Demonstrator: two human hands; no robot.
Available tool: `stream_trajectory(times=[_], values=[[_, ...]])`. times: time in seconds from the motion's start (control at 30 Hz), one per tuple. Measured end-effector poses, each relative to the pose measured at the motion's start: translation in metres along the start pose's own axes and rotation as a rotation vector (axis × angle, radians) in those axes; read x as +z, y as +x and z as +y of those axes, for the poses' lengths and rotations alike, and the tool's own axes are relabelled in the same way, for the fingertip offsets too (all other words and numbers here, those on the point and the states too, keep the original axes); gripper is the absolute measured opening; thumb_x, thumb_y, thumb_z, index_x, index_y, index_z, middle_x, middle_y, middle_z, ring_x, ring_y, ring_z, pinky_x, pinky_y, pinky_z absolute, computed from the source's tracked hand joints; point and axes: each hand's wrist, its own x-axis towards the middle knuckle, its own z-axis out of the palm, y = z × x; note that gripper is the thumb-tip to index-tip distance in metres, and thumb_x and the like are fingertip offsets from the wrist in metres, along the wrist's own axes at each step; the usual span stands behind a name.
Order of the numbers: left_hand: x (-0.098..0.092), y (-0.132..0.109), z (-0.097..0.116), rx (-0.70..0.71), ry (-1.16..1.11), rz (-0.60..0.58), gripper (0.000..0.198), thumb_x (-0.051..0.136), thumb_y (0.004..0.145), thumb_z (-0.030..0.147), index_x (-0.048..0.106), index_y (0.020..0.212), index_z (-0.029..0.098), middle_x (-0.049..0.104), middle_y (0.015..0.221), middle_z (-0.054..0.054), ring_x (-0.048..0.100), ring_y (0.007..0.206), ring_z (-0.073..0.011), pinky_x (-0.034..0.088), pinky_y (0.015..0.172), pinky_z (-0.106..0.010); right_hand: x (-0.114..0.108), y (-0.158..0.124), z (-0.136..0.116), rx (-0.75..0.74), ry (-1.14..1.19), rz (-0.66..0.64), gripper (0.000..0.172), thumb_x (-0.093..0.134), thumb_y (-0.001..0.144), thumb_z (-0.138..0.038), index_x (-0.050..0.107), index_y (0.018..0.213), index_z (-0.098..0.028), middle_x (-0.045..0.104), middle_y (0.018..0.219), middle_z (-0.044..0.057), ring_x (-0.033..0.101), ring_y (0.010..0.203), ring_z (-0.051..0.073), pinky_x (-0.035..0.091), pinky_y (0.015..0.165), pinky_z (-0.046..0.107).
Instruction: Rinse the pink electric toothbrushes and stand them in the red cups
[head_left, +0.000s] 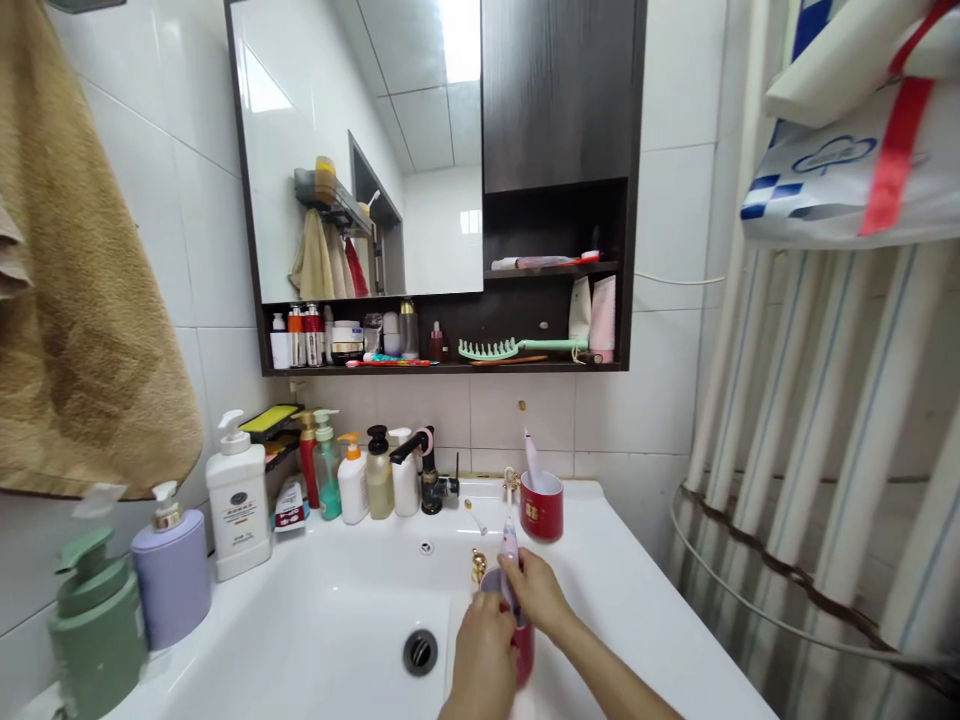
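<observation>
In my right hand [538,596] is a pale pink electric toothbrush [510,542], upright with its bristle head at the top. Its lower end goes down by a red cup [526,652] with a gold handle; I cannot tell whether it is inside. My left hand [486,640] is closed at the left side of that cup, gripping it, and hides much of it. Behind them, a second red cup [541,508] with gold lettering stands on the sink ledge, another pale toothbrush [532,458] leaning in it.
The white sink [330,640] has a dark drain [420,652] and a black faucet [429,480]. Several pump bottles [352,482] line the left ledge. Overhead hangs a mirror cabinet [559,100] with toiletries and a green hairbrush [517,347]. White pipes [802,400] stand at right.
</observation>
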Motion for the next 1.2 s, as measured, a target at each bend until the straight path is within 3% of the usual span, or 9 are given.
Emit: stream_trajectory(times=[0.13,0.3,0.47,0.63,0.8,0.93,1.03,1.1,1.2], values=[[-0.005,0.008,0.036,0.164,-0.089,0.032,0.025,0.036,0.057,0.011,0.053,0.074,0.017,0.046,0.091,-0.002,0.036,0.086,-0.0138,0.031,0.074,-0.023,-0.044,0.0,0.003,-0.019,0.011,0.019,0.033,0.028,0.066,-0.044,0.046,0.057,-0.017,0.053,0.054,0.003,0.048,0.053,0.014,0.032,0.049,0.023],[0.0,0.043,0.083,0.287,-0.077,0.006,0.023,0.037,0.058,0.014,0.053,0.073,0.018,0.047,0.089,-0.002,0.037,0.084,-0.0142,0.033,0.071,-0.024,-0.099,0.018,0.017,-0.001,-0.024,0.139,0.034,0.027,0.066,-0.045,0.045,0.056,-0.018,0.051,0.051,0.001,0.046,0.051,0.014,0.031,0.048,0.023],[0.022,0.085,0.103,0.325,-0.033,-0.018,0.022,0.037,0.059,0.014,0.053,0.073,0.015,0.047,0.087,-0.004,0.037,0.083,-0.0162,0.033,0.07,-0.026,-0.123,0.045,0.047,0.067,-0.064,0.196,0.034,0.029,0.065,-0.044,0.044,0.05,-0.018,0.049,0.046,0.002,0.046,0.048,0.014,0.03,0.046,0.023],[0.037,0.122,0.107,0.365,0.011,-0.046,0.022,0.035,0.061,0.013,0.053,0.074,0.015,0.046,0.088,-0.004,0.036,0.085,-0.0162,0.034,0.068,-0.025,-0.13,0.073,0.071,0.105,-0.109,0.216,0.036,0.027,0.066,-0.043,0.047,0.052,-0.017,0.052,0.048,0.004,0.048,0.05,0.015,0.029,0.046,0.023],[0.038,0.146,0.103,0.404,0.049,-0.051,0.023,0.036,0.061,0.011,0.052,0.076,0.015,0.044,0.094,-0.004,0.036,0.088,-0.0149,0.033,0.07,-0.023,-0.129,0.099,0.085,0.135,-0.132,0.201,0.038,0.027,0.067,-0.041,0.053,0.056,-0.015,0.056,0.055,0.008,0.05,0.055,0.017,0.03,0.048,0.024],[0.029,0.151,0.094,0.369,0.096,0.002,0.03,0.038,0.06,0.01,0.048,0.088,0.017,0.039,0.104,-0.003,0.03,0.097,-0.0155,0.024,0.082,-0.026,-0.124,0.109,0.086,0.123,-0.1,0.149,0.038,0.03,0.067,-0.041,0.056,0.056,-0.015,0.058,0.055,0.007,0.051,0.056,0.015,0.031,0.05,0.023],[0.018,0.152,0.081,0.248,0.134,0.064,0.035,0.039,0.059,0.01,0.044,0.094,0.015,0.036,0.107,-0.006,0.026,0.101,-0.0192,0.017,0.086,-0.032,-0.124,0.109,0.084,0.118,-0.076,0.135,0.038,0.03,0.066,-0.042,0.057,0.057,-0.016,0.058,0.054,0.005,0.051,0.055,0.015,0.032,0.05,0.023],[0.011,0.152,0.071,0.16,0.149,0.077,0.031,0.039,0.059,0.009,0.047,0.089,0.012,0.04,0.1,-0.009,0.029,0.097,-0.0215,0.021,0.082,-0.034,-0.127,0.106,0.08,0.119,-0.069,0.163,0.038,0.031,0.066,-0.043,0.057,0.062,-0.016,0.058,0.059,0.006,0.052,0.058,0.016,0.033,0.053,0.024],[0.004,0.145,0.059,0.11,0.139,0.055,0.025,0.036,0.059,0.008,0.05,0.08,0.013,0.045,0.09,-0.008,0.035,0.091,-0.0195,0.029,0.074,-0.029,-0.131,0.094,0.068,0.119,-0.072,0.292,0.04,0.028,0.067,-0.041,0.052,0.082,-0.013,0.055,0.083,0.012,0.049,0.076,0.02,0.033,0.065,0.028]])
